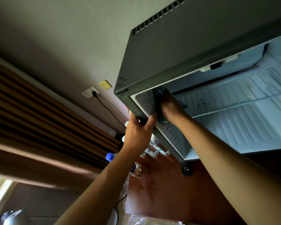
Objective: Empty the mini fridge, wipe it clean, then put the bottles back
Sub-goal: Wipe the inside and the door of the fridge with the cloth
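Dark grey metal mini fridge, door open, pale ribbed plastic interior exposed and showing no bottles; the wiping step is judged to be in hand. Wooden counter below the fridge carries the removed clear plastic bottles, clustered just beside the fridge's lower front corner, one blue-capped bottle further out.

Recommended practice: keep the fridge braced at its frame, press the cloth flat, work the inner side wall from its top edge downward, then the ribbed back wall and shelf, reaching into the corners.

Left hand grips the fridge's front side edge, thumb inside, fingers curled round the outside. Right hand presses a dark grey-blue cloth against the upper inner side wall; fingers lie over the cloth, their exact spread cannot be told
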Motion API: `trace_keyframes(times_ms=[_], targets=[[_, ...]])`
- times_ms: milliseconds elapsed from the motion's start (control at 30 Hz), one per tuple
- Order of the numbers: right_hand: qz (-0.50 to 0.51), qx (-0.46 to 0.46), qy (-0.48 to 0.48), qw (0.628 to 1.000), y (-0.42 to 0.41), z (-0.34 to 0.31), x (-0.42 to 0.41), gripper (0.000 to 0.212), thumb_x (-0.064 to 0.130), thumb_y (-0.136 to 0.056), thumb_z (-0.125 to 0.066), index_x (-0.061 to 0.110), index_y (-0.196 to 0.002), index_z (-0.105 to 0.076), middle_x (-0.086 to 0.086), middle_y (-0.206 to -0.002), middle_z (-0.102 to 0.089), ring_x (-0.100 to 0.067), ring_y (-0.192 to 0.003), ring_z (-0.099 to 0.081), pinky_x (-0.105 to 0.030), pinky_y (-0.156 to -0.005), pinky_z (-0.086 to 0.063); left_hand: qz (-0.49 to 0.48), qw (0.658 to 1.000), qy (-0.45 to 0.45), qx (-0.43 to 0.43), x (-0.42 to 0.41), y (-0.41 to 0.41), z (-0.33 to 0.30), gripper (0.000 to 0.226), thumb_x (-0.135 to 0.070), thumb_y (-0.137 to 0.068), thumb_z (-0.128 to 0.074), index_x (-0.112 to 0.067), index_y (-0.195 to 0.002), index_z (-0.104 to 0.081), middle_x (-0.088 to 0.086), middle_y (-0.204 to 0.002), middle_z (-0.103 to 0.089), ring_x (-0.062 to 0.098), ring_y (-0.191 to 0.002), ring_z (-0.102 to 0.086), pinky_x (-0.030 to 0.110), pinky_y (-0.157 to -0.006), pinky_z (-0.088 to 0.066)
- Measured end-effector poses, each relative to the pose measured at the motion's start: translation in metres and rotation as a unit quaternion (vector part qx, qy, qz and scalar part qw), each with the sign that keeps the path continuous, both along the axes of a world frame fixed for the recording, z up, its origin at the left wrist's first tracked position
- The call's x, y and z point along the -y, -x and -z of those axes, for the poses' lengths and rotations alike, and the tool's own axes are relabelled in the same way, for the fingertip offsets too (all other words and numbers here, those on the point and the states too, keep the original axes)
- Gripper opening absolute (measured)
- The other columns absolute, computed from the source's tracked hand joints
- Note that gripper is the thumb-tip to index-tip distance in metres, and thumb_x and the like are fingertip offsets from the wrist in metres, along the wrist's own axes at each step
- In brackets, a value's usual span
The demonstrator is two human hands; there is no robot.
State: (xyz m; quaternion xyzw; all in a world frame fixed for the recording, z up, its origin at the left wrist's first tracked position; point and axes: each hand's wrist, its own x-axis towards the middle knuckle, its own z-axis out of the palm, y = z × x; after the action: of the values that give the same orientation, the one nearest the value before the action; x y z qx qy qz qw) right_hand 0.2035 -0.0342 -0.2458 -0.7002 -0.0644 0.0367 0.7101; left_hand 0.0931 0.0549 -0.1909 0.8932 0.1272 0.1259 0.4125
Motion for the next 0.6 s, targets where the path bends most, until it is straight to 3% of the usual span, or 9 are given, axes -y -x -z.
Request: trace_keyframes(times_ms=[100,200,300,400,533,600], targets=[[-0.017,0.024,-0.023,0.999,0.016,0.002,0.002,0.039,0.024,-0.104,-0.036,0.021,-0.143,-0.041,-0.015,-0.135,-0.054,-0.030,-0.119,-0.055,-0.040,-0.100,-0.044,0.000,1.000,0.010,-0.001,0.002,0.002,-0.003,0.028,-0.032,-0.089,-0.068,-0.013,-0.105,-0.057,-0.011,-0.076,-0.071,0.018,-0.070,-0.070,0.047,-0.070,-0.058],[-0.040,0.025,-0.066,0.997,0.043,0.003,0.006,0.043,0.027,-0.104,-0.037,0.029,-0.148,-0.035,-0.012,-0.138,-0.051,-0.025,-0.119,-0.055,-0.039,-0.098,-0.047,0.004,0.999,0.031,-0.010,0.007,0.004,-0.009,0.048,-0.045,-0.080,-0.066,-0.008,-0.110,-0.058,0.006,-0.086,-0.073,0.032,-0.076,-0.070,0.055,-0.073,-0.057],[-0.049,0.041,-0.086,0.994,0.070,0.006,0.010,0.048,0.025,-0.103,-0.039,0.040,-0.148,-0.031,-0.007,-0.146,-0.043,-0.020,-0.126,-0.050,-0.033,-0.098,-0.048,0.009,0.998,0.062,-0.021,0.008,0.004,-0.011,0.053,-0.045,-0.077,-0.070,-0.004,-0.109,-0.058,0.018,-0.092,-0.071,0.039,-0.081,-0.070,0.058,-0.075,-0.056],[-0.063,0.051,-0.111,0.991,0.083,0.005,0.014,0.048,0.026,-0.103,-0.041,0.043,-0.147,-0.032,-0.008,-0.145,-0.044,-0.020,-0.125,-0.051,-0.042,-0.101,-0.048,0.024,0.995,0.093,-0.032,0.001,0.004,-0.015,0.033,-0.031,-0.086,-0.075,-0.009,-0.108,-0.061,0.017,-0.099,-0.070,0.036,-0.086,-0.071,0.059,-0.078,-0.057],[-0.073,0.042,-0.123,0.989,0.070,0.002,0.012,0.047,0.022,-0.104,-0.041,0.033,-0.149,-0.033,-0.011,-0.144,-0.046,-0.024,-0.128,-0.050,-0.049,-0.104,-0.044,0.062,0.988,0.127,-0.063,-0.005,0.003,-0.026,0.049,-0.051,-0.083,-0.071,-0.012,-0.112,-0.066,0.010,-0.100,-0.075,0.027,-0.088,-0.074,0.049,-0.076,-0.061],[-0.073,0.045,-0.136,0.987,0.059,-0.001,0.010,0.048,0.019,-0.104,-0.040,0.026,-0.151,-0.030,-0.014,-0.144,-0.046,-0.027,-0.129,-0.048,-0.049,-0.106,-0.043,0.053,0.994,0.086,-0.049,-0.003,0.000,-0.026,0.038,-0.051,-0.086,-0.069,-0.016,-0.100,-0.070,0.003,-0.088,-0.076,0.019,-0.079,-0.074,0.038,-0.068,-0.062]])
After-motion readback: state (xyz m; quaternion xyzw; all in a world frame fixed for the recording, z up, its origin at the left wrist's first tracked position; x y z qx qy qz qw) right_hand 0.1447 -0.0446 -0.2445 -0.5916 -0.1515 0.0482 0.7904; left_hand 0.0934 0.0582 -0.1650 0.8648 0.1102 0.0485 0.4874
